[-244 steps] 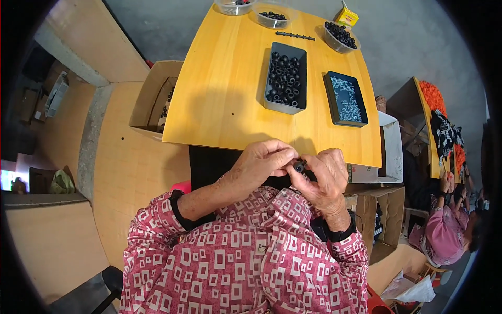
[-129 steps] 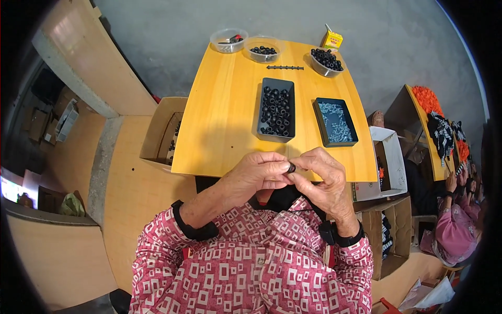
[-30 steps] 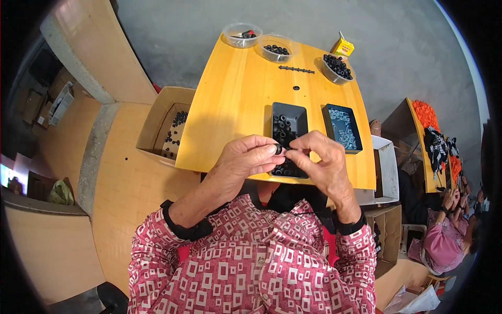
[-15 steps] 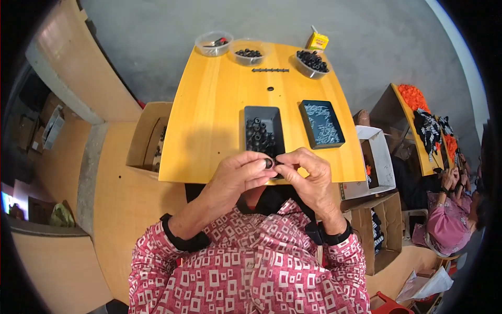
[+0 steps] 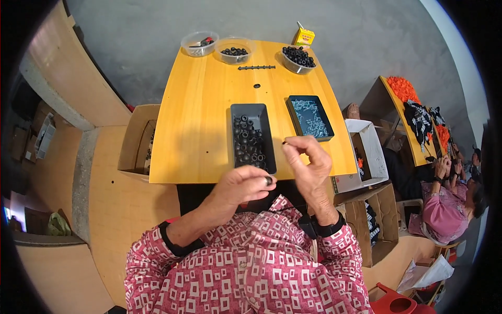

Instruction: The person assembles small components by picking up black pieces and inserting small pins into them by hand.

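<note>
My left hand (image 5: 238, 186) is closed at the near edge of the table. Between its thumb and fingers is a round black bead-like piece (image 5: 269, 180). To the right and a little higher, my right hand (image 5: 312, 163) pinches a tiny dark piece (image 5: 284, 143) at its fingertips, too small to name. Just beyond my left hand stands a deep grey tray (image 5: 264, 110) with several black ring-shaped pieces (image 5: 248, 137) in it. A shallow dark tray (image 5: 329, 137) holding many tiny pale pieces (image 5: 312, 118) lies past my right hand.
Along the wooden table's (image 5: 193, 104) far side are a clear tub (image 5: 192, 51) with a red-and-black item, two tubs of black pieces (image 5: 234, 51) (image 5: 298, 56), a ridged black rod (image 5: 257, 67) and a yellow carton (image 5: 304, 37). Boxes (image 5: 374, 225) flank the table. Another person (image 5: 444, 212) sits right.
My hands have come apart. The right one moved up and away with a tiny piece at its fingertips, while the left keeps the round black piece a little lower. The view has shifted slightly.
</note>
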A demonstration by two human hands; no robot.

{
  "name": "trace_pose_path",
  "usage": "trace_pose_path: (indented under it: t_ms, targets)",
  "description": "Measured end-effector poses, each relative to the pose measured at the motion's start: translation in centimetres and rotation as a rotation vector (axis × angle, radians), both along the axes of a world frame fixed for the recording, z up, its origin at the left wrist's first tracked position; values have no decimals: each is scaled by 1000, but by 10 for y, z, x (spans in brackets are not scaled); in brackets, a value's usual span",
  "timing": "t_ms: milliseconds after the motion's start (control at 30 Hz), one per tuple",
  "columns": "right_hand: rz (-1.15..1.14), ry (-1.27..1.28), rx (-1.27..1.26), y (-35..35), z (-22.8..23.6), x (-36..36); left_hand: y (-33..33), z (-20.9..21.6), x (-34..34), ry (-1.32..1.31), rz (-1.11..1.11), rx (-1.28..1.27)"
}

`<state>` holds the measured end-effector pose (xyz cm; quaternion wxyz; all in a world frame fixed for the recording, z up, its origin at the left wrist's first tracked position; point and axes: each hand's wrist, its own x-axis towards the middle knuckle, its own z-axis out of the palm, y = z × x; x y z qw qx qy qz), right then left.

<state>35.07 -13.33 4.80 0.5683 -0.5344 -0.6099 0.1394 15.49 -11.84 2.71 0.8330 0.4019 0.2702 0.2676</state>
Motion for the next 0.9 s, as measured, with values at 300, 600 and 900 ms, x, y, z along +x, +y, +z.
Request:
trace_pose_path:
  t_ms: [300, 600, 900]
  targets:
    - [-95, -169, -152, 24, -51, 18, 44, -13, 8, 42, 161, 168]
    - [-159, -510, -67, 52, -81, 22, 49, -15, 17, 63, 150, 2]
    - [226, -409, 227, -11, 21, -2, 54, -56, 23, -17, 188, -73]
